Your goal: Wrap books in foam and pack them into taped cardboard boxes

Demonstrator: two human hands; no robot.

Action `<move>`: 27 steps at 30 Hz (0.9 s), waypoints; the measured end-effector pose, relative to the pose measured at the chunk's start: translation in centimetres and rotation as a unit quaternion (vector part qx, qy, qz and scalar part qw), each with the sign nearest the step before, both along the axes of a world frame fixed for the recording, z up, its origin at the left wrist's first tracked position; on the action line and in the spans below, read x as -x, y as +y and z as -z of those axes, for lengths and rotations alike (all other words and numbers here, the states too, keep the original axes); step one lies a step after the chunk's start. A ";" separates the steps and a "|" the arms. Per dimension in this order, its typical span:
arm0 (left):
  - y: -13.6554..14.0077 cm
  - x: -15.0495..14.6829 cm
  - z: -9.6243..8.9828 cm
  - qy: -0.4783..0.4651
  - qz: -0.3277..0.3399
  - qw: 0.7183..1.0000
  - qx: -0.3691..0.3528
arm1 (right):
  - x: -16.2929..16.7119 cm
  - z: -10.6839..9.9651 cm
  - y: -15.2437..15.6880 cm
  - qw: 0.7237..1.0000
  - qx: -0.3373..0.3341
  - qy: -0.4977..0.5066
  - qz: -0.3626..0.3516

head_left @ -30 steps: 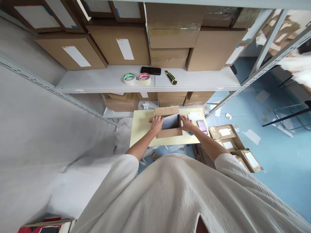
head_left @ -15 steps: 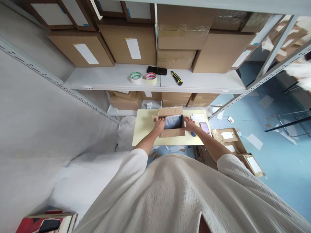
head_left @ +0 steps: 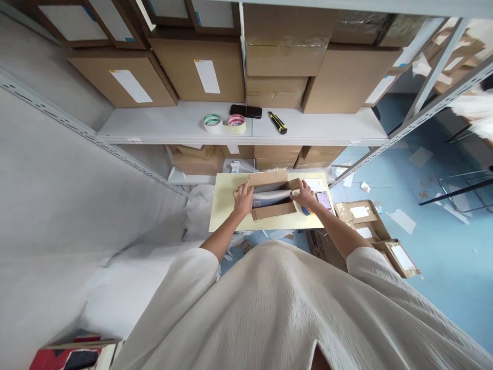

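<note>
A small cardboard box (head_left: 274, 210) stands on the pale yellow table (head_left: 225, 216), its long flaps spread at the far and near sides. In its opening lies a light grey-blue wrapped package (head_left: 271, 198), raised and tilted along its far edge. My left hand (head_left: 243, 199) grips the box's left end, fingers curled over the edge. At the right end, my right hand (head_left: 304, 195) has its fingers closed on the short flap. A blue tape roll (head_left: 306, 210) is by my right wrist, and a phone with a lit screen (head_left: 323, 200) lies beyond it.
On the shelf (head_left: 173, 123) ahead are two tape rolls (head_left: 224, 123), a black phone (head_left: 245, 111) and a yellow-black utility knife (head_left: 277, 123). Cardboard boxes (head_left: 275, 61) fill the shelves. Opened cartons (head_left: 365, 221) lie on the blue floor to the right.
My left hand has shifted left, from the box's inside edge to its left end. The package now sits higher and tilted. My right hand has moved slightly right with the short flap.
</note>
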State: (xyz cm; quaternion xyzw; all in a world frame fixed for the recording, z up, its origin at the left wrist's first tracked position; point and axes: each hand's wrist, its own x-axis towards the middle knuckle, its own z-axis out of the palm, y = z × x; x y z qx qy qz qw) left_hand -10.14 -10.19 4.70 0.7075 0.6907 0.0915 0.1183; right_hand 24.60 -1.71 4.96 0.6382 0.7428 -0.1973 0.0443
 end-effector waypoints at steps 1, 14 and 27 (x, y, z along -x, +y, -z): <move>-0.5 0.2 0.1 -0.010 -0.037 0.999 -0.005 | -0.2 0.1 0.1 1.000 -0.008 0.019 0.005; -0.3 -0.7 3.0 -0.194 -0.145 0.970 -0.026 | 1.3 2.0 0.4 0.971 -0.070 0.219 -0.059; 0.4 -2.3 0.2 -0.094 -0.046 0.995 -0.002 | 4.2 -1.0 0.9 0.993 -0.099 -0.003 -0.061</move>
